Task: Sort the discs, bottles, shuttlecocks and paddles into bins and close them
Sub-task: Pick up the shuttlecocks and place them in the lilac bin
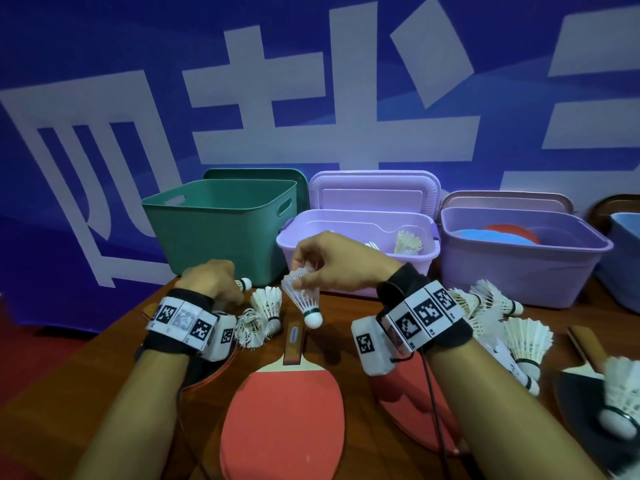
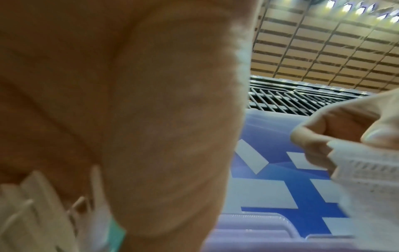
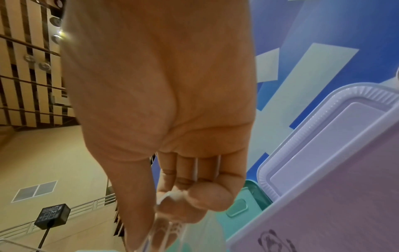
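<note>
shuttlecock in right hand: a white plastic shuttlecock (image 1: pixel 303 294) hangs cork down from the right hand (image 1: pixel 341 263), whose thumb and fingertips pinch the rim of its skirt; the other fingers are curled.
right hand place: raised above the table, in front of the lilac bin (image 1: pixel 356 237), which is open with its lid (image 1: pixel 374 192) leaning up behind it; two shuttlecocks (image 1: pixel 408 242) lie inside.
left hand: the left hand (image 1: pixel 209 280) is low over the table, fingers curled around a feather shuttlecock (image 1: pixel 244 284) whose cork pokes out toward the right hand; the left wrist view shows feathers under the palm.
beside the left hand: two more shuttlecocks (image 1: pixel 261 315) lie just right of it on the table; the green bin (image 1: pixel 221 226) stands beyond it.
below the hands: a red paddle (image 1: pixel 282 414) lies between the two forearms, handle pointing away.
right of the right hand: a cluster of shuttlecocks (image 1: pixel 498 320) on the table, and beyond them a purple bin (image 1: pixel 519 258) holding red and blue discs (image 1: pixel 495 233).
</note>
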